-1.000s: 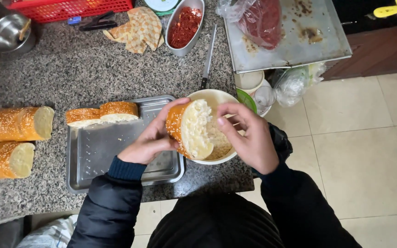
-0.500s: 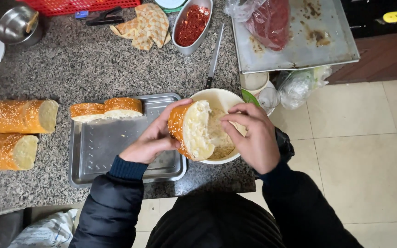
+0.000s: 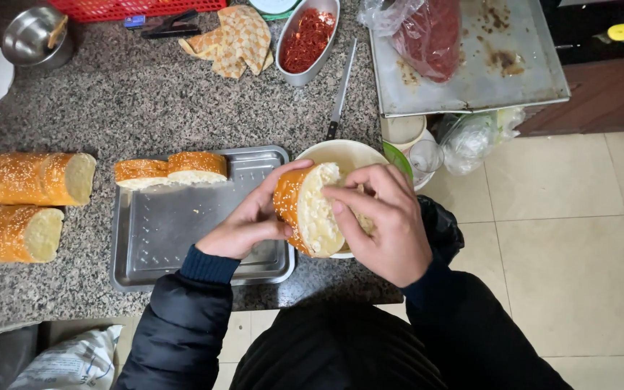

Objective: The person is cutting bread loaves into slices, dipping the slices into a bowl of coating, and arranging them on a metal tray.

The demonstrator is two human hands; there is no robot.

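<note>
We note the left hand (image 3: 250, 224) closed around a split roll (image 3: 308, 209), crumb face tilted to 3 o'clock over the bowl (image 3: 341, 153), so the right hand's (image 3: 388, 224) curled fingers dig crumb that falls inside.

A clear plastic bag (image 3: 427, 32) of dark red meat lay on the metal sheet at the far right of the tabletop, well beyond the fingers (image 3: 341, 195) and to their right. A second clear, crumpled plastic bag (image 3: 474, 137) hung just past the tabletop's edge, near the fingers on their right. A white sack (image 3: 74, 361) with grey print sat on the floor, well apart to the near left of the fingers.
</note>
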